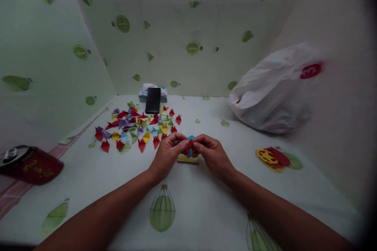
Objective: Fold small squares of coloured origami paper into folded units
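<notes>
Here, in the head view, the red paper [190,145] sits between the left hand [172,147] and the right hand [214,153], touching both, neither nearer. Its long axis seems to slant up toward the right, though dim light and covering fingers make that unsure. Both hands are closed to a pinch, thumb against forefinger, gripping it over blue paper [190,153] and a yellow stack [187,160] on the counter [203,196].

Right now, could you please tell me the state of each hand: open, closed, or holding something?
Left hand: closed, its grip pinching a small piece of red paper.
Right hand: closed, pinching the same red paper.
</notes>
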{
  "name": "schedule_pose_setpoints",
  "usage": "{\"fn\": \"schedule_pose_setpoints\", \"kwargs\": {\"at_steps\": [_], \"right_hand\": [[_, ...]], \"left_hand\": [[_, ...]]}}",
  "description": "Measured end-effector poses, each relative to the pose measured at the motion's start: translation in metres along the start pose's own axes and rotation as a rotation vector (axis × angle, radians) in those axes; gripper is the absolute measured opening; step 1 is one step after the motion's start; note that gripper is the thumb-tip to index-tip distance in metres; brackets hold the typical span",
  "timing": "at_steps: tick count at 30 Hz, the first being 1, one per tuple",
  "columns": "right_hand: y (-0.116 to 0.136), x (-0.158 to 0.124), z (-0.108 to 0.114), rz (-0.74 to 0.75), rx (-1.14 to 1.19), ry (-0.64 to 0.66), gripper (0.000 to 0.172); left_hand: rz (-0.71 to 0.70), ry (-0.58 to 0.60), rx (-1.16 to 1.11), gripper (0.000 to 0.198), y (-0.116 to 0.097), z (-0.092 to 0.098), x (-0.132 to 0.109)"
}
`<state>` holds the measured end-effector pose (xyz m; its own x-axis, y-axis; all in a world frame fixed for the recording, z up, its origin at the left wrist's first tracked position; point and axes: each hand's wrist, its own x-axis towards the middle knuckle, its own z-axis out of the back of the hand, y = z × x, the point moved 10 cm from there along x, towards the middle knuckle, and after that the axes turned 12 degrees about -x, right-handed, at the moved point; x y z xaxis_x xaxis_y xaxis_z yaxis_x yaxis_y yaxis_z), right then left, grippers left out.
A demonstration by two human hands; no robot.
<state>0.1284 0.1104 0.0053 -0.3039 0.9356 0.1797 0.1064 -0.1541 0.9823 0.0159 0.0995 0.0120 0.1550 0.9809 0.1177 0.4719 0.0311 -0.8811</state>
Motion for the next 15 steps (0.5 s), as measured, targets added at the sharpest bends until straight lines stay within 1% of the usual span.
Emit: {"fn": "schedule_pose_setpoints", "kwargs": {"at_steps": [4, 11, 15], "right_hand": [[-0.0001, 0.0004, -0.0008, 0.000, 0.001, 0.013, 0.013], [0.0086, 0.0001, -0.0043, 0.058, -0.055, 0.057, 0.012], [0.0043, 0.0005, -0.0033, 0.031, -0.007, 0.047, 0.014]], "left_hand": [[0.014, 0.000, -0.006, 0.020, 0.0023, 0.0006, -0.0015], [0.033, -0.001, 0.023, 0.022, 0.0052, 0.0025, -0.0011], [0.026, 0.005, 0.033, 0.021, 0.0011, 0.0003, -0.0004]]}}
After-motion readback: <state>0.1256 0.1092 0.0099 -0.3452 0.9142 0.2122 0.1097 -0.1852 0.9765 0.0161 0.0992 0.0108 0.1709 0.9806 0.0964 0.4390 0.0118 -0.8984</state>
